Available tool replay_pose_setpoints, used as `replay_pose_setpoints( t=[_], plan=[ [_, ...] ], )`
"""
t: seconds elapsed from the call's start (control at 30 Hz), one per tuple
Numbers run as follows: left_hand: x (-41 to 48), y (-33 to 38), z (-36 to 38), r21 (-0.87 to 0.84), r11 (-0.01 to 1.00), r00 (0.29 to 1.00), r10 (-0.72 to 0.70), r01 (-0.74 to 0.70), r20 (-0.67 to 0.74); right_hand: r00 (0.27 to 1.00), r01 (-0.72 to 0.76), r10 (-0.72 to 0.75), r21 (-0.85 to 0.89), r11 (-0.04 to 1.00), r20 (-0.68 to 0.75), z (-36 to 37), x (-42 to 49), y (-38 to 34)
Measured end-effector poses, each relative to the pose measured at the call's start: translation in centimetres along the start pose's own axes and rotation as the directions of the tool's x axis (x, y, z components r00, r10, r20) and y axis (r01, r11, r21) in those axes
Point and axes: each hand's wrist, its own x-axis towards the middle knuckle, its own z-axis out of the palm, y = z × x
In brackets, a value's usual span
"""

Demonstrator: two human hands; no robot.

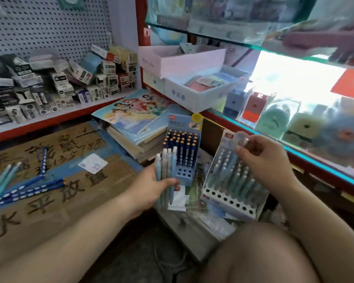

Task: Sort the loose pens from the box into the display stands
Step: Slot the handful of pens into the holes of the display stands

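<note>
**Pen Sorting: Hand and Item Positions**

Two display stands stand side by side in front of the person, beside a stack of books (135, 127).

1. The blue stand (185, 176) sits on the left. It holds several rows of dark blue pens (184, 146) with yellow tips. The exact count cannot be read. Its front holes are unfilled.
2. The white stand (233, 210) sits on the right and tilts backward. It holds rows of pale pens, and its front row of holes is unfilled.

The left hand (149, 186) grips one upright bundle of pale pens (168, 166), with fingers and thumb curled round it. At least four pens show in the bundle. It is held just in front of the blue stand.

The right hand (264, 160) pinches one pale pen (244, 142) by its upper end above the white stand. This pen is blurred.

The cardboard box (74, 201) lies at the left, well apart from both stands. On its top lie two light blue pens (3, 179) and about four dark blue dotted pens (33, 189). These overlap, so their count is approximate.
</note>
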Motion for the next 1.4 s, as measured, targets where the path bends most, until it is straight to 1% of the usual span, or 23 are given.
replay_pose_setpoints(
  t=[0.07,0.13,0.27,0.4,0.53,0.67,0.87,1.0,1.23,1.4],
  plan=[
    [0.2,-0.4,0.8,0.019,1.000,1.000,-0.009,0.009,0.028,0.997,0.012,-0.006,-0.078,0.997,0.070,0.0,-0.7,0.7],
    [0.2,-1.0,1.4,0.052,0.999,0.998,-0.021,0.018,0.052,0.994,0.018,-0.007,-0.103,0.995,0.108,-0.1,-1.1,1.3],
    [0.1,-1.9,2.3,0.091,0.995,0.996,-0.038,0.031,0.081,0.993,0.016,-0.006,-0.082,0.996,0.119,0.4,-1.0,1.5],
    [-0.3,-2.4,2.9,0.081,0.996,0.994,-0.042,0.035,0.099,0.986,0.022,0.002,-0.145,0.989,0.166,1.9,-0.5,1.7],
    [-0.8,-2.6,2.8,0.071,0.997,0.993,-0.040,0.032,0.108,0.982,-0.002,0.031,-0.160,0.987,0.185,2.5,-0.2,1.8],
    [-0.8,-2.7,2.5,0.063,0.997,0.994,-0.044,0.038,0.101,0.974,0.010,0.033,-0.185,0.983,0.224,2.9,-0.3,1.8],
    [-0.5,-3.0,2.5,0.056,0.998,0.993,-0.046,0.040,0.110,0.970,0.039,0.007,-0.183,0.982,0.245,3.5,-0.2,1.6],
    [-0.6,-2.8,2.5,0.003,0.999,0.990,-0.048,0.048,0.133,0.969,0.083,-0.026,-0.223,0.971,0.245,3.7,-0.1,1.5],
    [-0.7,-2.7,2.4,0.009,0.999,0.989,-0.042,0.041,0.144,0.975,0.085,-0.043,-0.184,0.979,0.217,3.7,-0.2,1.5],
    [-0.5,-2.7,2.4,-0.010,0.999,0.989,-0.052,0.054,0.142,0.969,0.099,-0.040,-0.229,0.968,0.246,3.9,-0.1,1.5]
  ],
)
